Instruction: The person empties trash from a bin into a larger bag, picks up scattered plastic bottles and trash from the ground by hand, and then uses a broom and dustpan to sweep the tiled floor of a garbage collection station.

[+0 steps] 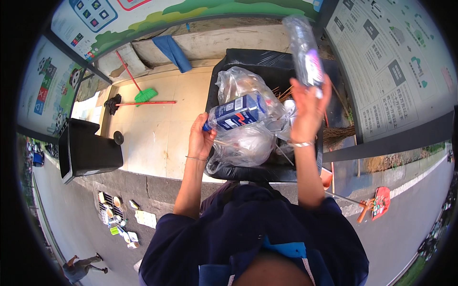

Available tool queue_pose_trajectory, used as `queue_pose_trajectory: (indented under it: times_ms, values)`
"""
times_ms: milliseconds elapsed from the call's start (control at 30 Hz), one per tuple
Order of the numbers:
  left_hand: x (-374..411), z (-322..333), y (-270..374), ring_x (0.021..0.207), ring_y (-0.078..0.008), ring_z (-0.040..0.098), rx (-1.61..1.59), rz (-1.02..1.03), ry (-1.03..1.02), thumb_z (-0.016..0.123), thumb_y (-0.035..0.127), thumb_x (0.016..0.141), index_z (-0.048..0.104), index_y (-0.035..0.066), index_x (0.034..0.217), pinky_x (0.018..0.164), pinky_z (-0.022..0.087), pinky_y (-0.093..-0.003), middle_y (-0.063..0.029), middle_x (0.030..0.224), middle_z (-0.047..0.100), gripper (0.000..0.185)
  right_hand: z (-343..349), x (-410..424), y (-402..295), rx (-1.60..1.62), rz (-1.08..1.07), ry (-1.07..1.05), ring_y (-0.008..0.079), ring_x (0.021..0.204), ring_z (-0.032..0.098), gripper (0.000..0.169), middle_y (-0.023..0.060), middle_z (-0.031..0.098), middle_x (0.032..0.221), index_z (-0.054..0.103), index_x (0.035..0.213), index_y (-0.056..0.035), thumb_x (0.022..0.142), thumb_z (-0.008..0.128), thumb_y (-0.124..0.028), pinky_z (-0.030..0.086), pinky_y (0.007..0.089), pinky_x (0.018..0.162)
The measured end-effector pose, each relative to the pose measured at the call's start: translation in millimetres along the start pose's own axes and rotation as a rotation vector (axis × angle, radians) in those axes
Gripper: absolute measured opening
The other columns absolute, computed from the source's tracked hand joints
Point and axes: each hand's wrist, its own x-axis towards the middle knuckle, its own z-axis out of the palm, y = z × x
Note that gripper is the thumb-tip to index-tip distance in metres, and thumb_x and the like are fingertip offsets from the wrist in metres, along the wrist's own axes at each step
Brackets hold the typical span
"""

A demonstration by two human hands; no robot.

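My left hand grips a clear plastic bottle with a blue label by its blue cap end, over the open bin. Raised over the bin's far right part, my right hand holds another clear plastic bottle with a purple and white label near its lower end; that bottle is blurred. Below both hands stands a large bin lined with black plastic. Inside it lie clear plastic bags of refuse, thin wooden skewers and white cup-like waste.
A black bin stands at left, near a green broom. Containers and scraps lie on the pavement, lower left. A twig broom is right of the lined bin. Printed panels surround the area. A person is at lower left.
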Motion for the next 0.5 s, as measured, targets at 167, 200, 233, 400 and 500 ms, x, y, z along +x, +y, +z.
queue_pose_trajectory:
  times_ms: [167,200,233,400,500]
  values:
    - [3,0,-10,0.048,-0.0102,0.05,-0.085,-0.122,0.036,0.056,0.021,0.087,0.053,0.008,0.081,0.038,0.039,-0.019,-0.002,0.067,0.057,0.015,15,-19,61,-0.061,0.163,-0.077,0.0042,0.066,0.038,0.041,-0.0038,0.047,0.081,0.041,0.128,-0.0139,0.091,0.052,-0.025,0.038,0.0193,0.059]
    - [2,-6,-10,0.049,-0.0091,0.05,-0.086,-0.122,0.054,0.057,0.02,0.086,0.053,0.008,0.081,0.037,0.038,-0.017,-0.0016,0.068,0.057,0.014,14,-20,63,-0.215,0.134,-0.053,0.0026,0.062,0.035,0.037,-0.0056,0.046,0.079,0.045,0.126,-0.0132,0.091,0.051,-0.023,0.028,0.0187,0.051]
    - [1,-12,-8,0.049,-0.0088,0.05,-0.108,-0.107,0.052,0.056,0.02,0.086,0.054,0.008,0.082,0.037,0.039,-0.0166,-0.0016,0.068,0.058,0.013,15,-25,51,-0.255,0.22,-0.03,0.0018,0.06,0.034,0.038,-0.0062,0.046,0.077,0.044,0.126,-0.012,0.091,0.052,-0.023,0.029,0.0191,0.05]
    - [4,-31,21,0.052,-0.0081,0.053,-0.245,0.046,0.063,0.055,0.021,0.088,0.055,0.005,0.097,0.042,0.046,-0.016,-0.0046,0.078,0.061,0.019,-57,11,61,-0.69,-0.015,-0.209,0.0111,0.07,0.055,0.038,0.0044,0.06,0.084,0.046,0.125,-0.0128,0.088,0.052,-0.021,0.044,0.0233,0.064]
    - [3,-42,33,0.072,-0.0141,0.06,-0.188,0.141,-0.05,0.054,0.019,0.088,0.051,0.001,0.106,0.061,0.053,-0.0218,-0.0107,0.095,0.06,0.026,-64,22,39,-0.897,0.093,-0.485,0.0184,0.087,0.057,0.041,0.0111,0.059,0.101,0.044,0.127,-0.0121,0.087,0.052,-0.02,0.044,0.0284,0.078]
